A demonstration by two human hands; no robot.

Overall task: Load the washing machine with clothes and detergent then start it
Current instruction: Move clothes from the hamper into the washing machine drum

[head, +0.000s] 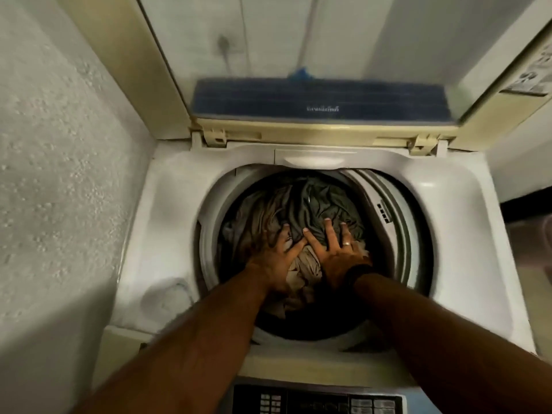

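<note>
A white top-loading washing machine [167, 222] stands open below me, its lid [316, 103] folded up at the back. Dark grey and beige clothes [316, 204] fill the drum. Both my arms reach down into it. My left hand [277, 255] lies flat on the clothes with fingers spread. My right hand [334, 249], with a ring and a dark wristband, presses flat beside it, fingers apart. Neither hand grips any cloth. No detergent is visible.
The control panel [316, 400] with buttons runs along the near edge. A rough white wall [53, 174] stands close on the left. A round inlet cap [167, 297] sits at the machine's front left corner. A label [531, 73] is on the raised lid at right.
</note>
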